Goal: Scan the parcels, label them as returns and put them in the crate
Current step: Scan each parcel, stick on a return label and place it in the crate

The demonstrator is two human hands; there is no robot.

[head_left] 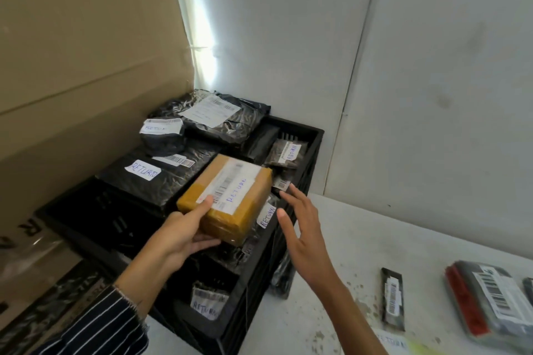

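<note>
A brown cardboard parcel (230, 196) with a barcode label and "RETURN" written on it sits over the black crate (305, 153). My left hand (184, 230) grips its near corner, thumb on top and fingers underneath. Just to the right of the parcel my right hand (300, 228) hovers with straight, spread fingers and holds nothing. Inside the crate lie several black bagged parcels, such as one with a white "RETURN" label (142, 173) and a large one with a shipping label (213, 115) at the back.
A tall cardboard sheet (86, 52) stands left of the crate. On the white table (403, 242) to the right lie a slim black parcel (392, 297), a grey and red bagged parcel (487, 302) and a slip marked "RETURN" (389, 340). A white wall rises behind.
</note>
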